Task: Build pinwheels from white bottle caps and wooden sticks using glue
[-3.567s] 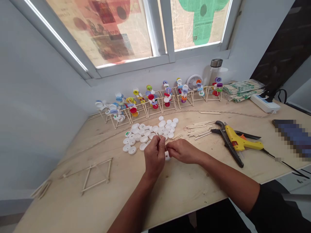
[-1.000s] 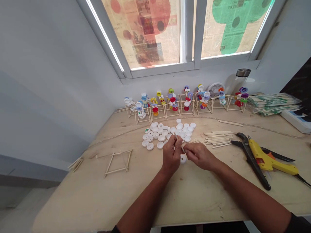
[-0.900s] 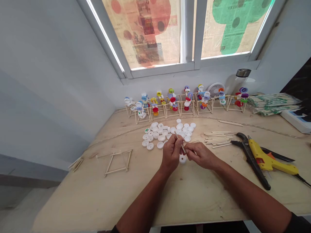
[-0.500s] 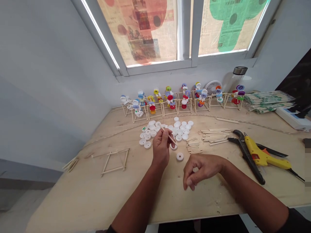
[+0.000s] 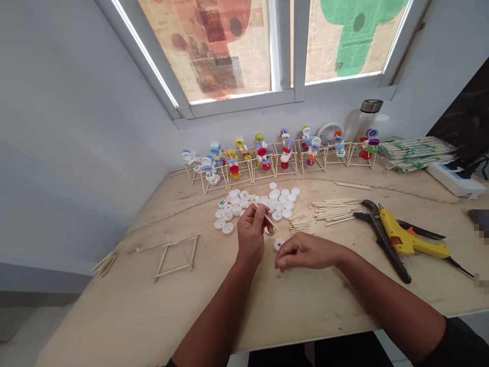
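Note:
Between the thumb and fingers of my left hand (image 5: 251, 234) is a thin wooden stick (image 5: 272, 221), held at a slant above the pile of white bottle caps (image 5: 234, 195). My right hand (image 5: 311, 251) hovers lower and to the right, its fingers curled down toward the thumb. Whatever those fingertips may hold is hidden. Just behind them a single white cap with a hole (image 5: 278, 244) lies on the wooden table (image 5: 290, 316). Short cut sticks (image 5: 299, 223) sit beyond my right hand, with longer sticks (image 5: 335, 210) farther right.
At left lie a square stick frame (image 5: 156, 270) and a small stick bundle (image 5: 104, 265). Black-handled cutters (image 5: 385, 247) and a yellow glue gun (image 5: 408, 239) are at right. Stick stands with colourful cap wheels (image 5: 263, 159) line the back, near a fan (image 5: 330, 134) and a bottle (image 5: 367, 120).
My right hand has moved left and slightly up, nearer the single cap and my left hand. The left hand keeps its hold on the stick. The view has shifted slightly.

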`<act>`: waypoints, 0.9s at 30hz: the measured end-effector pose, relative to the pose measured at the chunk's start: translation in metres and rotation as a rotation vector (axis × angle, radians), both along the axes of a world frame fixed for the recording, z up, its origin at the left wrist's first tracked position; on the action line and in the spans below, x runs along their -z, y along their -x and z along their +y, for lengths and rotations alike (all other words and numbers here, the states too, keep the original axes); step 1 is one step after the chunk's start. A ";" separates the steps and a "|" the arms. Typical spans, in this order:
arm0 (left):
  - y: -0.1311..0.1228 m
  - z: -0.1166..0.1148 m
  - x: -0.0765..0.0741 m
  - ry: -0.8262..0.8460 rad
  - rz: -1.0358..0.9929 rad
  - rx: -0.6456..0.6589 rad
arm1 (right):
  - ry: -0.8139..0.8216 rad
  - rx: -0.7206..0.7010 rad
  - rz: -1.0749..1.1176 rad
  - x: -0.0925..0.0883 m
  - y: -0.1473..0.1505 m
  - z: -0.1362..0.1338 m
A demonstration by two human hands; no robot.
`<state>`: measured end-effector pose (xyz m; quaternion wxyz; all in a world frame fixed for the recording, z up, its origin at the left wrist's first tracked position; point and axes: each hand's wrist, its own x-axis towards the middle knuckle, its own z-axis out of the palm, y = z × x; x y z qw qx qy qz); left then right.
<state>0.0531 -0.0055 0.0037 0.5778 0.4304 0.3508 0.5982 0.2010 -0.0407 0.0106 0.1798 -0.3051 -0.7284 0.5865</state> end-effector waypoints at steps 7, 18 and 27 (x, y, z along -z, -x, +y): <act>-0.001 -0.003 0.003 -0.016 0.067 0.041 | 0.049 0.426 0.179 0.005 0.001 0.007; -0.002 0.000 0.002 -0.003 -0.031 0.004 | -0.009 0.547 0.172 0.006 -0.010 0.015; 0.001 0.003 0.002 -0.016 0.025 -0.070 | -0.018 0.680 0.172 0.006 -0.017 0.019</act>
